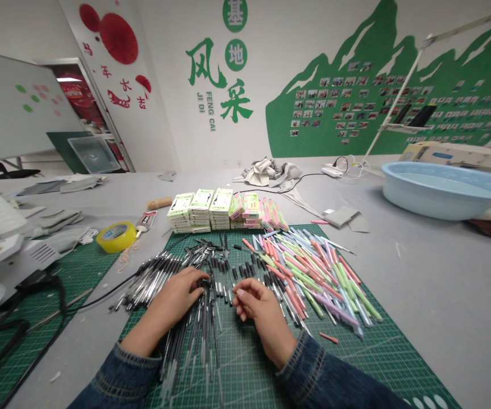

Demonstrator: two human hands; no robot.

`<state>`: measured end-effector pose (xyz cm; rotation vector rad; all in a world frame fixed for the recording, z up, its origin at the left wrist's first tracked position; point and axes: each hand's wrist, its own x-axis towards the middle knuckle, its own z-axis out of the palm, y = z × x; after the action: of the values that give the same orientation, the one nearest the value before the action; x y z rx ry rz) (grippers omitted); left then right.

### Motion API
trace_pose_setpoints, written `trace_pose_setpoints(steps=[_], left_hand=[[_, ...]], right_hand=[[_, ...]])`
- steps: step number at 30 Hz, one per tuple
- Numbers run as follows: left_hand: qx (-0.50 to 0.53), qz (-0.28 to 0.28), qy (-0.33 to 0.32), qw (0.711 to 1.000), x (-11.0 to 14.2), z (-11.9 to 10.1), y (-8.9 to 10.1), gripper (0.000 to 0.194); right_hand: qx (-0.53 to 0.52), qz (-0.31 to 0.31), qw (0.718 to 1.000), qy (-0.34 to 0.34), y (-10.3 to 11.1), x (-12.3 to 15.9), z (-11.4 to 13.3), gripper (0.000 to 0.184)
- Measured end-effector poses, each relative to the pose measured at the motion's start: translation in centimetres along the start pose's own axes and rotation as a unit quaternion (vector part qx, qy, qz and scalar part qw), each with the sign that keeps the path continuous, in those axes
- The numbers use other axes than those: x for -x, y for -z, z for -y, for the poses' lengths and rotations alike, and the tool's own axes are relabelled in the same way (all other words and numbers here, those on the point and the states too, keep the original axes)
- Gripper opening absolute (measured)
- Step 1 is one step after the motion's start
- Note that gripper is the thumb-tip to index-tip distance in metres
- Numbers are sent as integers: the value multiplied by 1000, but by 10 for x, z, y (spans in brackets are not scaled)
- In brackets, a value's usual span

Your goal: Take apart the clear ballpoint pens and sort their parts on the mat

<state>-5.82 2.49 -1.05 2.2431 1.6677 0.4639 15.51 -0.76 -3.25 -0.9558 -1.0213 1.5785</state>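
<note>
My left hand (176, 300) lies over a row of thin pen refills (205, 335) with dark upper parts and clear lower ends. Its fingers curl by the refills' upper ends; dark pieces hide what lies between thumb and fingertips. On the right, my right hand (262, 312) is pinched above the mat, beside small black pen caps (245, 271); anything in the pinch is too small to name. Clear pen barrels with black parts (155, 278) are heaped beyond my left hand. A pile of pink, green, purple and blue pens (313, 267) spreads to the right.
Small white-green boxes (200, 207) and pink-green boxes (252, 207) stack behind the green cutting mat (356, 369). Yellow tape (116, 236) and a sewing machine (7, 267) are left. A blue basin (445, 190) and grey cloth (271, 173) lie farther back.
</note>
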Motion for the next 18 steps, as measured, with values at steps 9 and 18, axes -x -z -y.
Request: trace_pose_setpoints(steps=[9, 18], left_hand=[[-25, -84, 67, 994, 34, 12, 30, 38], [-161, -165, 24, 973, 133, 10, -40, 76]], right_hand=[[387, 34, 894, 223, 0, 14, 13, 24], [490, 105, 828, 251, -7, 24, 18, 39]])
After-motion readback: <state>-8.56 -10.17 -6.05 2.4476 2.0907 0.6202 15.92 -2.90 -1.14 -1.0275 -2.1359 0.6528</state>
